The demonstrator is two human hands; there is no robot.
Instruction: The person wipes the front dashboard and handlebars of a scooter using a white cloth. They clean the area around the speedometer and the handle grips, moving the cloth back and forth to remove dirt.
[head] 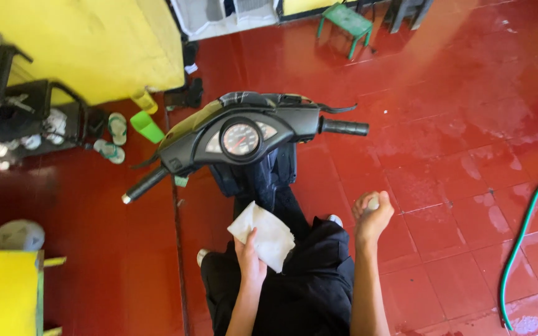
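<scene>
Gleaming wet red tiled floor beneath scooter.

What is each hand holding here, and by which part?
The left hand grips a white cloth by its lower left edge. The right hand is fisted around a small pale object; its kind cannot be told.

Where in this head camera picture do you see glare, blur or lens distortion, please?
Head view: glare on the wet red floor at upper right; sharp on the scooter's speedometer; the right hand is slightly soft, the left hand on the white cloth is clearer; wide-angle bending at the edges, as on the green hose.
</scene>
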